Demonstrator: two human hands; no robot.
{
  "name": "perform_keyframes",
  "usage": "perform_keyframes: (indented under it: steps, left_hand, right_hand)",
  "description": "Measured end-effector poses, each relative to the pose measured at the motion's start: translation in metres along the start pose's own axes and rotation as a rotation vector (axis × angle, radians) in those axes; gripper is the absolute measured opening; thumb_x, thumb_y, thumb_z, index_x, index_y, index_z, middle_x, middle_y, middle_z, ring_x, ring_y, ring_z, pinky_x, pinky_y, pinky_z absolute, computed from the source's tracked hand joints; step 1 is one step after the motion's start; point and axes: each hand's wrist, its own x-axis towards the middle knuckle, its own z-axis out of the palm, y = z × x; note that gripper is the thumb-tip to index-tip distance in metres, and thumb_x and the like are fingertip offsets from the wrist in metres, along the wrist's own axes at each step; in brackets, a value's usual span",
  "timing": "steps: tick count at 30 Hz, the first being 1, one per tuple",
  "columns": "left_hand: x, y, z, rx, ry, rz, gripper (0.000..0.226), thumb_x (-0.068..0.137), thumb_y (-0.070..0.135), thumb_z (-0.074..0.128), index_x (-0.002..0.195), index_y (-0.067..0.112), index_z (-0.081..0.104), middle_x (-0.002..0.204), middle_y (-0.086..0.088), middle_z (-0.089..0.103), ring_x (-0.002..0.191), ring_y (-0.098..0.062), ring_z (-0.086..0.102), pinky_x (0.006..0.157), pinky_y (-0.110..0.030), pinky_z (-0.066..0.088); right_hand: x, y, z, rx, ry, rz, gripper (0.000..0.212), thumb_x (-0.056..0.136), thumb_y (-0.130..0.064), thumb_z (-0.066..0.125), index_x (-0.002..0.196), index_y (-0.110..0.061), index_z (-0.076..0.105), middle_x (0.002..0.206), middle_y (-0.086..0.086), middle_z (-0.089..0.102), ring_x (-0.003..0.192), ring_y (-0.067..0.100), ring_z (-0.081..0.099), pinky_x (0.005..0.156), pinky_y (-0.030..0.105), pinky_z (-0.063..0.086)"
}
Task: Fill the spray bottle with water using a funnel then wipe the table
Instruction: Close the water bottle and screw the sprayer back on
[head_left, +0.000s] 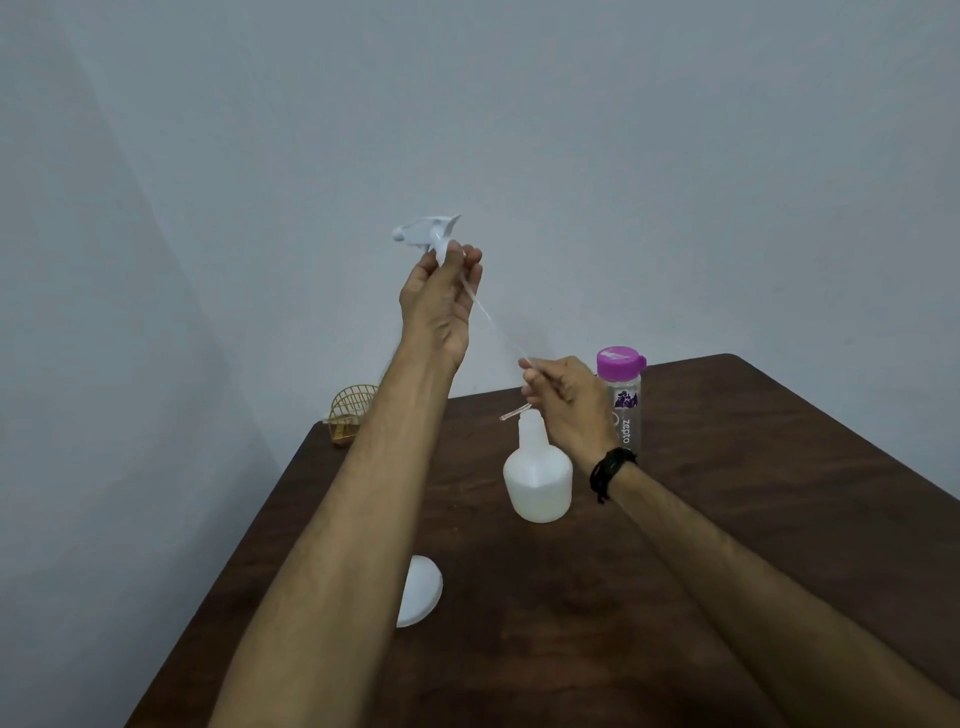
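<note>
Left hand (441, 301) raised, fingers pinching the spray head (426, 234). Right hand (563, 400) fingers pinch its dip tube (493, 327) above the open spray bottle (537, 478), upright on the desk (727, 493).

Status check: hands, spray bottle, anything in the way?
Left hand holds spray head aloft. Right hand pinches dip tube above open spray bottle. Water bottle close behind, capped. No funnel identifiable.

On the table (727, 519), a water bottle (621, 400) stands right of and behind the spray bottle (537, 478); a funnel (422, 592) lies nearer, left.
</note>
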Motion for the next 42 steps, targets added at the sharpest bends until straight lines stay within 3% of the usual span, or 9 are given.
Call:
perform_keyframes:
  steps: [5, 11, 20, 28, 30, 32, 35, 39, 42]
  left_hand:
    - [-0.001, 0.003, 0.006, 0.009, 0.000, 0.023, 0.007, 0.096, 0.005, 0.064, 0.102, 0.002, 0.065, 0.097, -0.012, 0.068, 0.090, -0.019, 0.070, 0.090, -0.027, 0.058]
    - [-0.001, 0.008, 0.006, 0.013, -0.014, 0.045, 0.006, 0.097, 0.005, 0.062, 0.102, 0.003, 0.065, 0.102, -0.013, 0.066, 0.094, -0.020, 0.068, 0.095, -0.029, 0.056]
    - [0.000, 0.011, -0.004, 0.027, -0.007, 0.071, 0.010, 0.096, 0.004, 0.063, 0.106, 0.002, 0.065, 0.109, -0.016, 0.064, 0.093, -0.020, 0.069, 0.095, -0.029, 0.056]
    - [-0.001, 0.003, -0.013, 0.116, 0.013, 0.084, 0.034, 0.095, 0.003, 0.064, 0.128, -0.006, 0.059, 0.104, -0.011, 0.066, 0.098, -0.021, 0.067, 0.097, -0.030, 0.055]
    - [-0.003, -0.004, -0.015, 0.185, 0.009, 0.088, 0.034, 0.094, 0.003, 0.065, 0.127, -0.003, 0.060, 0.105, -0.010, 0.066, 0.101, -0.021, 0.067, 0.099, -0.030, 0.054]
    - [-0.007, -0.013, -0.019, 0.273, -0.001, 0.085, 0.028, 0.093, 0.004, 0.066, 0.121, 0.003, 0.064, 0.105, -0.008, 0.068, 0.104, -0.020, 0.067, 0.100, -0.031, 0.053]
    - [-0.016, -0.029, -0.025, 0.365, -0.044, 0.082, 0.019, 0.093, 0.008, 0.068, 0.112, 0.013, 0.067, 0.109, -0.007, 0.069, 0.108, -0.021, 0.067, 0.097, -0.030, 0.054]
    - [-0.026, -0.055, -0.035, 0.521, -0.072, 0.103, 0.017, 0.093, 0.013, 0.069, 0.105, 0.025, 0.070, 0.107, -0.001, 0.073, 0.108, -0.016, 0.066, 0.098, -0.031, 0.053]
    - [-0.033, -0.075, -0.043, 0.597, -0.090, 0.103, 0.022, 0.093, 0.016, 0.069, 0.114, 0.021, 0.070, 0.113, -0.003, 0.073, 0.104, -0.007, 0.066, 0.094, -0.023, 0.053]
  right_hand:
    - [0.012, 0.000, -0.005, 0.028, 0.031, 0.017, 0.024, 0.097, -0.022, 0.061, 0.117, -0.014, 0.072, 0.098, 0.003, 0.066, 0.078, 0.010, 0.072, 0.073, 0.032, 0.062]
    - [0.019, -0.005, -0.016, -0.050, 0.076, -0.134, 0.024, 0.097, -0.018, 0.061, 0.119, -0.012, 0.071, 0.091, 0.002, 0.062, 0.074, 0.009, 0.069, 0.064, 0.014, 0.056]
    - [0.027, 0.003, -0.018, -0.189, -0.019, -0.263, 0.028, 0.098, -0.021, 0.058, 0.123, -0.014, 0.070, 0.087, 0.000, 0.057, 0.074, 0.013, 0.067, 0.068, 0.029, 0.060]
    - [0.016, 0.015, -0.005, -0.154, -0.104, -0.144, 0.023, 0.097, -0.020, 0.061, 0.117, -0.017, 0.072, 0.087, 0.001, 0.063, 0.073, 0.010, 0.067, 0.069, 0.024, 0.056]
    - [0.010, 0.021, -0.001, -0.192, -0.144, -0.121, 0.023, 0.097, -0.023, 0.061, 0.116, -0.019, 0.073, 0.085, 0.000, 0.061, 0.075, 0.007, 0.062, 0.068, 0.014, 0.047]
    - [0.003, 0.029, 0.002, -0.229, -0.196, -0.108, 0.024, 0.096, -0.027, 0.062, 0.116, -0.020, 0.073, 0.082, 0.000, 0.059, 0.076, 0.011, 0.057, 0.067, 0.015, 0.043]
    - [-0.008, 0.043, 0.008, -0.178, -0.199, -0.062, 0.027, 0.096, -0.025, 0.062, 0.121, -0.018, 0.071, 0.087, 0.002, 0.057, 0.083, 0.018, 0.057, 0.071, 0.028, 0.048]
    - [-0.020, 0.053, 0.015, -0.099, -0.110, -0.088, 0.034, 0.098, -0.027, 0.059, 0.130, -0.016, 0.065, 0.110, -0.001, 0.055, 0.100, 0.010, 0.057, 0.081, 0.019, 0.049]
    - [-0.024, 0.059, 0.017, -0.082, -0.089, -0.080, 0.039, 0.099, -0.032, 0.057, 0.134, -0.015, 0.061, 0.117, -0.001, 0.060, 0.102, 0.008, 0.059, 0.083, 0.017, 0.050]
